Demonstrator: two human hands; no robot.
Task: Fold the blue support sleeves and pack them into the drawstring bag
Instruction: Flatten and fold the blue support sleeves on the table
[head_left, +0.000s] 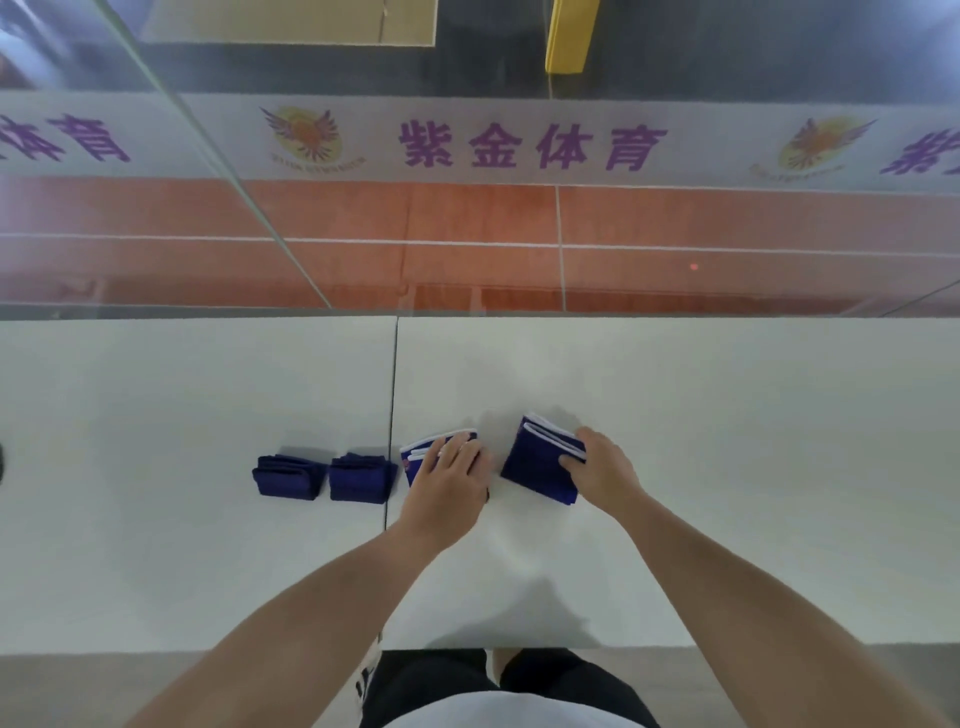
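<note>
Just right of the table seam (393, 415), a folded blue sleeve (414, 464) is pressed under the flat, straight-fingered left hand (449, 480); farther right, a second sleeve (535, 470) is pinched at its edge by the right hand (605, 470).

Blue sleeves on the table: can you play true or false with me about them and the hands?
1. Four folded blue sleeves sit in a row on the table. True.
2. The left hand rests on the sleeve at the far left end. False: it presses on the third sleeve. The leftmost sleeve and the second sleeve are untouched.
3. The right hand holds the rightmost sleeve. True.
4. A drawstring bag lies beside the sleeves. False: no bag is in view.
5. The table is red. False: it is white.
</note>
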